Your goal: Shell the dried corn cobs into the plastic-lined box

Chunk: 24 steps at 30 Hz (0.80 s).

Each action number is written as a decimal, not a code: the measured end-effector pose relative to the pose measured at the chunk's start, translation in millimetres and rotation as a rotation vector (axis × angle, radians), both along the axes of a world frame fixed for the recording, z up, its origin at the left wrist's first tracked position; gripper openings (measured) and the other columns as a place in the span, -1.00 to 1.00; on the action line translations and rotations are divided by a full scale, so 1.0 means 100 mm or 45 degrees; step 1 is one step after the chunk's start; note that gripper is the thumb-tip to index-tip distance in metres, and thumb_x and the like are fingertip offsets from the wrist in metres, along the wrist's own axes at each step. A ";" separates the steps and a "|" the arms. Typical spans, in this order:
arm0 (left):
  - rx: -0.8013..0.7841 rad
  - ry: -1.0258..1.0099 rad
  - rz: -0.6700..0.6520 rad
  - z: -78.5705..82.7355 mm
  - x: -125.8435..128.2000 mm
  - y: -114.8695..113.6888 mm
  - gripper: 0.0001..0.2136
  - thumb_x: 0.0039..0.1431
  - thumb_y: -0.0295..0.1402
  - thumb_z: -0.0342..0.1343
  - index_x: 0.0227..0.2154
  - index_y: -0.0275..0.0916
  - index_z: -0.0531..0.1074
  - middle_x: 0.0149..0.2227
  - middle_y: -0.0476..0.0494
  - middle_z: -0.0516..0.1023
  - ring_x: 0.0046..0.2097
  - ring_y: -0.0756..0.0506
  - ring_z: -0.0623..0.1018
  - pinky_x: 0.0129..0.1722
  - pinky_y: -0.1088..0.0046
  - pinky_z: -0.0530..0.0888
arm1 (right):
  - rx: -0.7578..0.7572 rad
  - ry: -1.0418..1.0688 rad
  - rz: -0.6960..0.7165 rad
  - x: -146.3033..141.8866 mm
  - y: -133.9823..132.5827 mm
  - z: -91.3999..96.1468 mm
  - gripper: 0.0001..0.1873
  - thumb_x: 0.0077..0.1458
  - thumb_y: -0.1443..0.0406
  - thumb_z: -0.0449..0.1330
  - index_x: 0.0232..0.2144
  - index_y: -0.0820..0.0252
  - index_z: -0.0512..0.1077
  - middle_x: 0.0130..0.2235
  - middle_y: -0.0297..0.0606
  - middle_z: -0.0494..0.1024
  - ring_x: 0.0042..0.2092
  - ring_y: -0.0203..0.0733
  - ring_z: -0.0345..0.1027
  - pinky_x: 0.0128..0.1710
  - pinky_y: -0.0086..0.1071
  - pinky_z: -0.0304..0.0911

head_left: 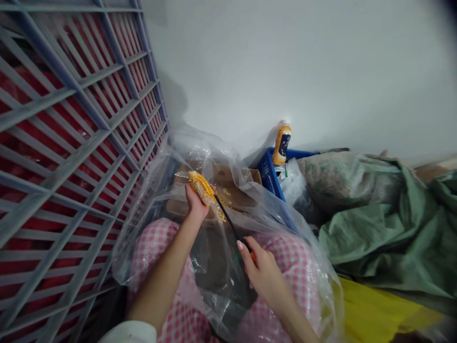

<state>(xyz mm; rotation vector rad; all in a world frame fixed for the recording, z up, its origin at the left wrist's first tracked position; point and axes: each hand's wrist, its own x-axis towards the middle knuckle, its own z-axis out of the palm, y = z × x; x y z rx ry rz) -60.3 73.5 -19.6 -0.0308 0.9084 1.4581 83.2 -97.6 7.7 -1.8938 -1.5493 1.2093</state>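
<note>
My left hand (195, 202) is closed around a yellow corn cob (204, 188), held up over a clear plastic bag (228, 267) spread across my lap. My right hand (262, 271) grips the handle of a thin dark tool (228, 220), whose tip rests against the cob's kernels. Loose kernels (225, 194) lie inside a brown cardboard box (232, 178) under the plastic, just beyond the cob. My knees in pink-checked cloth (153, 247) show through the plastic.
Stacked blue-grey crates (71, 143) with red contents rise on the left. A blue crate (269, 174) with an orange bottle (282, 143) stands against the white wall. Green sacks (378, 214) pile up on the right, with yellow sheeting (374, 314) below them.
</note>
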 end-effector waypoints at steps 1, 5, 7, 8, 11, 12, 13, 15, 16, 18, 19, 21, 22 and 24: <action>-0.005 0.015 -0.018 0.01 0.00 -0.01 -0.61 0.19 -0.16 -0.29 -0.56 -0.22 0.32 -0.64 -0.06 0.35 -0.57 -0.04 0.42 -0.46 0.42 0.43 | -0.011 -0.005 0.004 -0.03 -0.02 -0.01 -0.60 0.23 0.01 -0.13 -0.22 0.10 0.36 -0.67 -0.41 0.30 -0.65 -0.19 0.26 -0.59 -0.41 0.07; -0.010 -0.007 -0.037 0.02 -0.01 -0.04 -0.59 0.20 -0.15 -0.30 -0.57 -0.22 0.32 -0.64 -0.06 0.35 -0.56 -0.04 0.44 -0.45 0.42 0.44 | -0.018 -0.022 0.007 -0.08 0.00 -0.03 -0.60 0.23 0.01 -0.14 -0.24 0.10 0.35 -0.67 -0.41 0.29 -0.65 -0.18 0.26 -0.59 -0.40 0.03; -0.007 -0.027 -0.044 0.00 -0.02 -0.04 -0.58 0.20 -0.14 -0.30 -0.57 -0.22 0.33 -0.64 -0.06 0.35 -0.56 -0.04 0.45 -0.44 0.43 0.44 | -0.010 -0.033 0.003 -0.09 0.00 -0.03 -0.60 0.23 0.01 -0.15 -0.24 0.10 0.35 -0.67 -0.42 0.28 -0.65 -0.18 0.26 -0.58 -0.40 0.03; -0.009 -0.027 -0.046 -0.01 -0.02 -0.04 -0.58 0.20 -0.13 -0.30 -0.57 -0.23 0.33 -0.64 -0.06 0.35 -0.57 -0.04 0.45 -0.45 0.43 0.44 | -0.008 -0.038 0.003 -0.09 -0.01 -0.03 -0.60 0.24 0.01 -0.15 -0.23 0.10 0.35 -0.67 -0.42 0.28 -0.66 -0.18 0.26 -0.58 -0.40 0.03; -0.019 -0.019 -0.049 -0.04 -0.03 -0.03 -0.57 0.20 -0.13 -0.31 -0.58 -0.23 0.33 -0.64 -0.06 0.36 -0.57 -0.04 0.46 -0.45 0.44 0.44 | -0.011 -0.050 0.017 -0.11 -0.04 -0.01 -0.61 0.24 0.02 -0.14 -0.23 0.10 0.35 -0.67 -0.42 0.29 -0.66 -0.18 0.27 -0.58 -0.40 0.02; -0.023 -0.018 -0.053 -0.05 -0.02 -0.02 -0.56 0.20 -0.13 -0.31 -0.58 -0.23 0.33 -0.63 -0.06 0.36 -0.56 -0.04 0.47 -0.45 0.44 0.45 | -0.012 -0.057 0.021 -0.11 -0.04 0.00 -0.61 0.24 0.03 -0.14 -0.23 0.10 0.35 -0.67 -0.41 0.30 -0.65 -0.17 0.27 -0.58 -0.40 0.02; -0.025 -0.017 -0.059 -0.05 -0.02 -0.02 -0.56 0.20 -0.12 -0.31 -0.57 -0.23 0.33 -0.63 -0.06 0.36 -0.55 -0.05 0.48 -0.45 0.44 0.45 | -0.014 -0.065 0.025 -0.12 -0.04 0.00 -0.61 0.24 0.03 -0.14 -0.24 0.11 0.35 -0.67 -0.40 0.31 -0.65 -0.17 0.28 -0.58 -0.40 0.02; -0.031 -0.007 -0.067 -0.06 -0.02 -0.02 -0.56 0.20 -0.10 -0.31 -0.57 -0.22 0.33 -0.63 -0.07 0.35 -0.53 -0.06 0.49 -0.45 0.44 0.46 | -0.012 -0.088 0.032 -0.13 -0.03 0.01 -0.62 0.25 0.04 -0.15 -0.24 0.11 0.35 -0.65 -0.38 0.34 -0.64 -0.17 0.29 -0.57 -0.40 0.01; -0.032 0.000 -0.070 -0.06 -0.02 -0.02 -0.57 0.20 -0.10 -0.29 -0.57 -0.22 0.32 -0.63 -0.06 0.35 -0.52 -0.06 0.50 -0.45 0.44 0.46 | -0.011 -0.105 0.037 -0.13 -0.02 0.01 -0.62 0.25 0.05 -0.14 -0.23 0.12 0.35 -0.64 -0.37 0.36 -0.64 -0.16 0.30 -0.57 -0.40 0.01; -0.042 0.018 -0.068 -0.07 -0.01 -0.02 -0.60 0.19 -0.10 -0.26 -0.57 -0.21 0.32 -0.62 -0.05 0.33 -0.50 -0.06 0.50 -0.45 0.45 0.47 | -0.003 -0.164 0.049 -0.13 0.00 0.01 -0.64 0.26 0.07 -0.13 -0.25 0.13 0.35 -0.61 -0.32 0.40 -0.61 -0.14 0.32 -0.56 -0.39 0.00; -0.051 0.034 -0.061 -0.08 -0.01 -0.01 -0.61 0.19 -0.10 -0.24 -0.57 -0.21 0.31 -0.62 -0.03 0.32 -0.51 -0.05 0.49 -0.45 0.46 0.47 | 0.006 -0.204 0.060 -0.13 0.01 0.02 -0.65 0.26 0.09 -0.12 -0.27 0.13 0.36 -0.60 -0.30 0.42 -0.59 -0.14 0.34 -0.55 -0.39 -0.01; -0.075 0.084 -0.034 -0.12 0.01 -0.01 -0.64 0.19 -0.12 -0.21 -0.56 -0.21 0.30 -0.61 0.00 0.30 -0.52 -0.03 0.48 -0.46 0.49 0.46 | 0.042 -0.294 0.083 -0.11 0.04 0.02 -0.68 0.26 0.13 -0.10 -0.30 0.14 0.37 -0.55 -0.24 0.46 -0.54 -0.13 0.36 -0.53 -0.39 -0.01; -0.089 0.114 -0.020 -0.14 0.02 0.00 -0.65 0.20 -0.13 -0.20 -0.55 -0.20 0.30 -0.61 0.01 0.29 -0.53 -0.02 0.47 -0.47 0.50 0.46 | 0.062 -0.333 0.087 -0.11 0.05 0.02 -0.70 0.26 0.15 -0.08 -0.31 0.14 0.37 -0.53 -0.22 0.47 -0.52 -0.13 0.37 -0.53 -0.39 -0.02; -0.099 0.148 -0.011 -0.18 0.04 0.00 -0.66 0.21 -0.14 -0.20 -0.52 -0.20 0.31 -0.59 0.03 0.29 -0.53 -0.01 0.47 -0.48 0.52 0.45 | 0.058 -0.343 0.074 -0.09 0.09 0.01 -0.74 0.25 0.17 -0.05 -0.32 0.14 0.37 -0.51 -0.23 0.46 -0.53 -0.17 0.37 -0.55 -0.41 -0.02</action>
